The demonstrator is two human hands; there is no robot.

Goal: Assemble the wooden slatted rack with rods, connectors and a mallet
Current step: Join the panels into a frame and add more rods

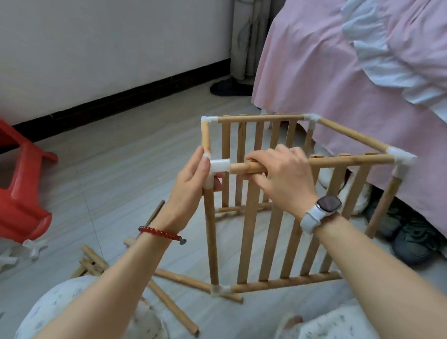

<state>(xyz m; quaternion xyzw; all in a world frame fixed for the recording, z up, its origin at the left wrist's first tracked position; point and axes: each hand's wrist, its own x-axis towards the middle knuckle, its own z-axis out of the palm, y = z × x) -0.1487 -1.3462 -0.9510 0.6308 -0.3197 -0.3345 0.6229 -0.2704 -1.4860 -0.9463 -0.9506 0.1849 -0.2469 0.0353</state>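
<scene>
A half-built wooden slatted rack (pixel 280 199) is seen standing on pale wood-grain flooring (pixel 129 148), centre-right, just beside a pink bed skirt (pixel 315 70). Round pale-wood rods are joined at the corners by translucent white plastic connectors; two panels of flat vertical slats are visible, one near, one far. The near-left corner connector (pixel 218 166) is gripped by the left hand (pixel 192 183), thumb on the near side, fingers curled behind it. The top rod (pixel 246 168) of the near panel is wrapped by the right hand (pixel 282 178), fingers curled over it, its end sitting at the connector's socket; full seating cannot be told. A red bead bracelet (pixel 161 235) is worn on the left wrist, a white-strapped smartwatch (pixel 322 209) on the right. Loose rods (pixel 172 305) are lying on the floor near-left, with spare white connectors (pixel 33 249) further left and a small wooden mallet (pixel 150 221) partly hidden behind the left wrist. A glossy red plastic stool (pixel 14 188) is tipped at far left. Dark shoes (pixel 411 241) are tucked under the bed at right.
</scene>
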